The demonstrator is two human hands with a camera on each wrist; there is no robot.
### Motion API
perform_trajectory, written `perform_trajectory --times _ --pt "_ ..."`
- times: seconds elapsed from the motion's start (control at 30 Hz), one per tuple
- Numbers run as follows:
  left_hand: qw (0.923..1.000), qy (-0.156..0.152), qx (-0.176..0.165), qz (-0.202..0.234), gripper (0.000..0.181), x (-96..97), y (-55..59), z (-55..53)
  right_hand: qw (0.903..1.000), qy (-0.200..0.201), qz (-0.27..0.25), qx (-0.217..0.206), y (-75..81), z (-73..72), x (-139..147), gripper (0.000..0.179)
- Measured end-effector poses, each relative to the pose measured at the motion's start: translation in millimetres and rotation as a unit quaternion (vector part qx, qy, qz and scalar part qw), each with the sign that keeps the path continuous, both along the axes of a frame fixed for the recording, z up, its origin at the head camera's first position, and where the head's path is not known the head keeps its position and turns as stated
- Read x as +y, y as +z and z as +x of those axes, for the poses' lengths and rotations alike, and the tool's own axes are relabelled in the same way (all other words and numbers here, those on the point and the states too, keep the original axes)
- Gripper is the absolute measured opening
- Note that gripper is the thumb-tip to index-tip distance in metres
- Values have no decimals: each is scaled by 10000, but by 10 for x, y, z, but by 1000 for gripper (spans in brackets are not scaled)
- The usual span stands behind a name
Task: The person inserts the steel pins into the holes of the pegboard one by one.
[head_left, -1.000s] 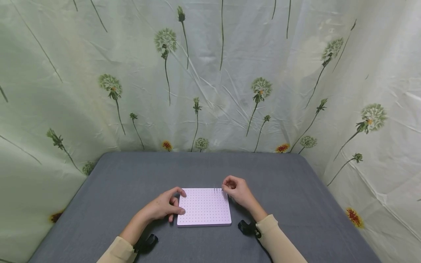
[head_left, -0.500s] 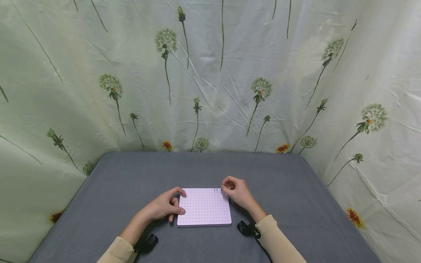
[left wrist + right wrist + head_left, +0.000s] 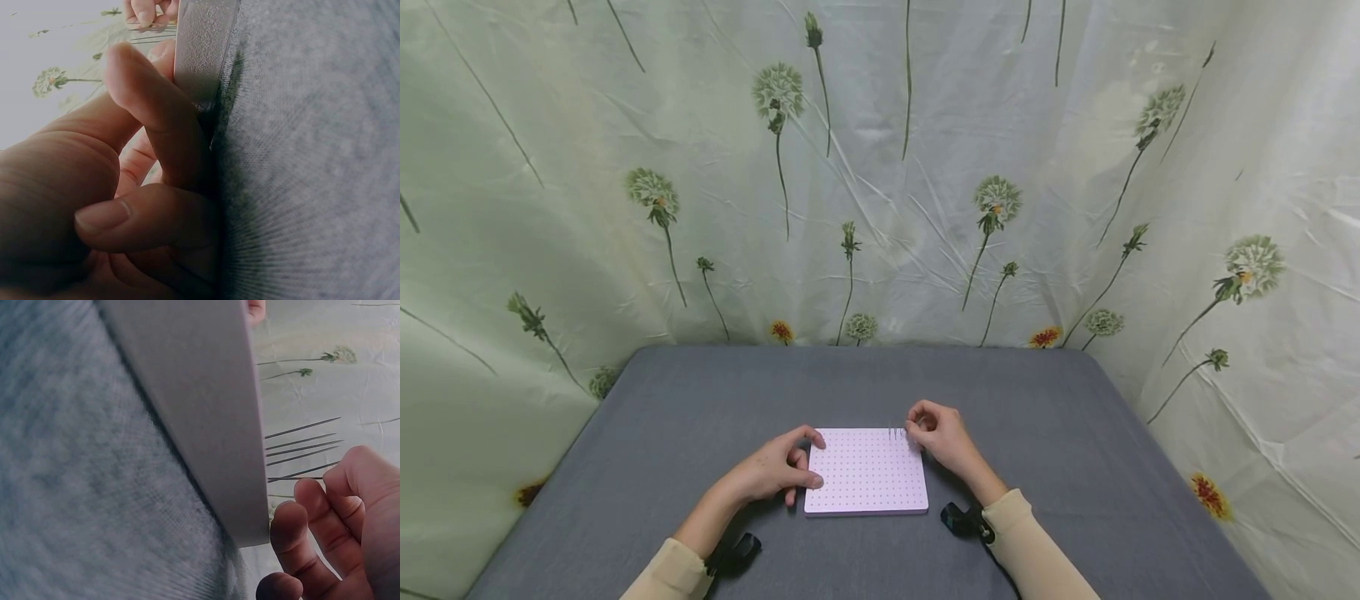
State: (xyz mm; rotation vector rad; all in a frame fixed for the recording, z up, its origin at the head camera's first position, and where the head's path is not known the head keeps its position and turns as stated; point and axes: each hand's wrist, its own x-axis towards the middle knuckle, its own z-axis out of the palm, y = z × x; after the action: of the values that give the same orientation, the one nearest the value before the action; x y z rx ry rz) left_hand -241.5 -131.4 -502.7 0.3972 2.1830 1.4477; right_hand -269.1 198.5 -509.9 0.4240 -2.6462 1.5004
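Note:
A white board [image 3: 867, 479] with a grid of small holes lies flat on the grey table. My left hand [image 3: 775, 467] holds its left side, thumb and index finger on the top near the edge and the other fingers curled beside it. At the far right corner, my right hand [image 3: 943, 433] pinches a thin metal pin [image 3: 294, 479] between thumb and index finger; the pin's lower end meets the board's top. Several similar pins [image 3: 303, 428] stand in a row beside it, slightly tilted. In the right wrist view the board's side hides where they enter.
The grey cloth-covered table [image 3: 722, 392] extends around the board. Behind it hangs a pale curtain [image 3: 880, 192] printed with dandelions. Black wrist cameras sit under both forearms, the left camera [image 3: 741, 554] and the right camera [image 3: 958, 521] just above the table.
My right hand shifts very slightly at the far right corner, still pinching there. The left hand and the board stay in place.

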Motion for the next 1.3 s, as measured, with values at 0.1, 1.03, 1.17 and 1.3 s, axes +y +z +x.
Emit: perform_trajectory --times 0.1,1.03,1.17,1.3 --pt "10000 -2 6 -3 55 -1 -1 -1 10000 17 -21 -83 -3 -7 4 6" --pt "10000 -4 19 8 56 -2 -15 -1 9998 13 202 61 1 28 -13 5" --pt "10000 1 25 19 56 -4 -12 -2 9995 9 299 80 5 35 -21 6" --pt "10000 -15 57 11 56 -3 -12 -3 9982 25 551 241 5 44 -28 8"
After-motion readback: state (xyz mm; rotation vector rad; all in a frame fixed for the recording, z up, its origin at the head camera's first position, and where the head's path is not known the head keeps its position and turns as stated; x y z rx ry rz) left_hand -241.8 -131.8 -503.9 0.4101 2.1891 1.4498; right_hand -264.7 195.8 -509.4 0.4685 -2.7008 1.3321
